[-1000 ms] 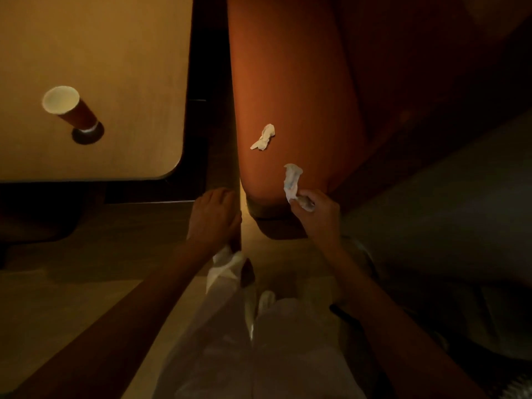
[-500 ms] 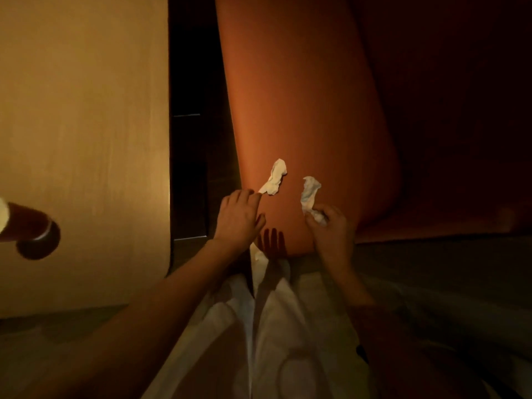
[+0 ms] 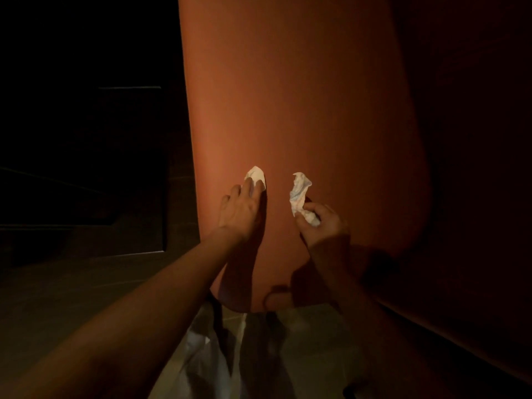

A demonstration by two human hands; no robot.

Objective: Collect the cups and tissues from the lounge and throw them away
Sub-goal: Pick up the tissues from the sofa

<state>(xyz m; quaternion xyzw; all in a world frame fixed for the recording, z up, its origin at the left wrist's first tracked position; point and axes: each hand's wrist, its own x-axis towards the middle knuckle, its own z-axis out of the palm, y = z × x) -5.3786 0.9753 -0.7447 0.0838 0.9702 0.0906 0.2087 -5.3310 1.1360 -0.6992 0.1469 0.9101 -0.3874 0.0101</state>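
I'm on the 2nd tissue w/ my left hand: fingers laid flat over the crumpled white tissue, which lies on the orange seat cushion, left of centre and toward the near end. Fingertips press on its near part; the far tip pokes out beyond them. Fingers are together but flat, not curled under it, so I'd call it contact, not a hold yet.

To do this well, imo: drag the fingertips back toward the palm so the paper bunches up, then pinch thumb vs index. The cushion looks smooth, so the tissue prob slides instead of lifting if I only press down. Light, floppy thing, so a loose pinch could drop it; better to close fully before lifting.

Right hand is clamped on another tissue, the wad in the fist, a twisted tail sticking up on the far side. That one is white w/ faint bluish marks and sits just right of the one on the cushion, not touching it.

Near edge of view, between my arms, is sth pale and glossy, maybe a plastic bag, too dark to be sure. No cups in view; the left side is nearly black.
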